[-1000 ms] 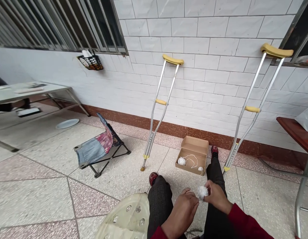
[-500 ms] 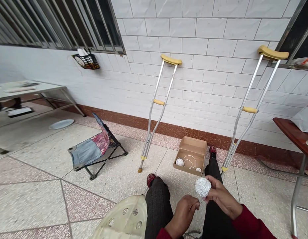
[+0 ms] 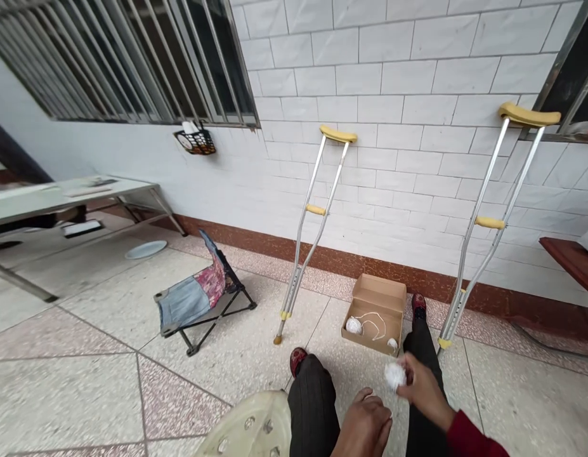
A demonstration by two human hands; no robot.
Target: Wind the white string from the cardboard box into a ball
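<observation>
My right hand [image 3: 423,388] is closed round a small ball of white string [image 3: 395,376], held above my right leg. My left hand [image 3: 366,426] sits lower, by my left knee, fingers curled together; what they pinch, if anything, is too small to see. Ahead on the floor, an open cardboard box [image 3: 375,312] holds another white string ball [image 3: 353,325] and loose string. My legs in dark trousers stretch toward the wall.
Two aluminium crutches [image 3: 313,222] [image 3: 488,222] lean on the white tiled wall either side of the box. A low folding chair [image 3: 198,297] stands at left, a metal table [image 3: 70,190] farther left, a pale plastic stool [image 3: 250,428] beside my left leg.
The camera tilted up and swung slightly. My right hand dropped a little with the string ball, and my left hand moved down and apart from it.
</observation>
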